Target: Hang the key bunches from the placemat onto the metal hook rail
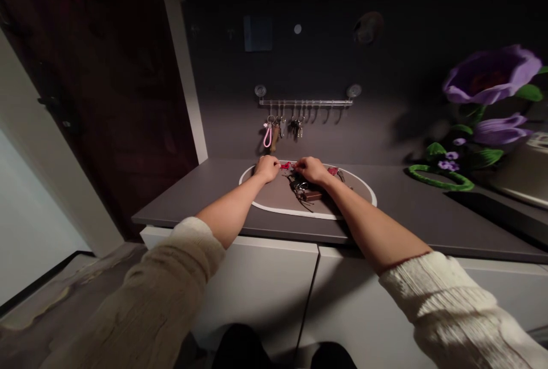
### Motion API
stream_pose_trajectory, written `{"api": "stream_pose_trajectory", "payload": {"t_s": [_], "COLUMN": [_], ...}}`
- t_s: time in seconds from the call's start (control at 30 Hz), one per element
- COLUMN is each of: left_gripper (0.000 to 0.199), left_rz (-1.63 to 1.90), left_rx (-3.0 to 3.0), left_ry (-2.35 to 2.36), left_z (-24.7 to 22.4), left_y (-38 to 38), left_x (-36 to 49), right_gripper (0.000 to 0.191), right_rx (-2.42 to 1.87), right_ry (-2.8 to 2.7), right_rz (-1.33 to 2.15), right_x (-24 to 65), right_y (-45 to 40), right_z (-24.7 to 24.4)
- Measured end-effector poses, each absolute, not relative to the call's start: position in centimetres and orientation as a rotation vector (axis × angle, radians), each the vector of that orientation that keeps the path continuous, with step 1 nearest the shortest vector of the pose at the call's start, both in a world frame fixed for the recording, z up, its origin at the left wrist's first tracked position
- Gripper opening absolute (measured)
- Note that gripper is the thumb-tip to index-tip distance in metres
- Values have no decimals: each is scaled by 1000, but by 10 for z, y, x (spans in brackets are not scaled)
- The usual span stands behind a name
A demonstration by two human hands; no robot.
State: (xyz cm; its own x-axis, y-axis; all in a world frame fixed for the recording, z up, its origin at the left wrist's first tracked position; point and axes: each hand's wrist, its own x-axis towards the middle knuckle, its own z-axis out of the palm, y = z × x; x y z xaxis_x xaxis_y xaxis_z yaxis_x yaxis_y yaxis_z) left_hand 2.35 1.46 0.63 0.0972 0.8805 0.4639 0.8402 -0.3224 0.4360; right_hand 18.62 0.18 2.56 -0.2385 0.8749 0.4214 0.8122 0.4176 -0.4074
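A small red keychain (285,166) with a metal end is stretched between my two hands above an oval mat. My left hand (268,169) is closed, thumb and fingers pinching its left end. Closed too, my right hand (311,169) has its fingertips at the metal end. Below the right hand a heap of dark cords (296,189) lies on the mat, with metal rings (302,185) among them. A brown block-like piece (314,195) rests beside these. To the right of my right hand is a dark red item (333,171), partly hidden by the wrist.
The brown oval mat (274,200) with a white rim lies on a grey counter (192,192). A clear hook rail (306,103) on the wall holds several keys (297,127) and a pink loop (268,136). Purple flowers (492,80) stand at right, a dark door (107,95) at left.
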Motion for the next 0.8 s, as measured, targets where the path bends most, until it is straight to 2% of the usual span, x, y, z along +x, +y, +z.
{"api": "stream_pose_trajectory", "payload": {"t_s": [0.33, 0.5, 0.8], "left_gripper": [13, 12, 5], "left_rz": [1333, 1278, 1247], "left_rx": [1726, 1446, 1253], "left_ry": [1348, 1032, 831], "left_z": [10, 17, 26], "left_y": [14, 11, 0], "left_x": [22, 24, 25], "right_gripper": [6, 6, 11], "right_rx": [-1384, -1418, -1216], "right_ry": [-2025, -2019, -1855], "right_rz": [195, 197, 308], "right_x": [186, 184, 180], "right_y": [2, -3, -7], "right_z": [24, 27, 31]}}
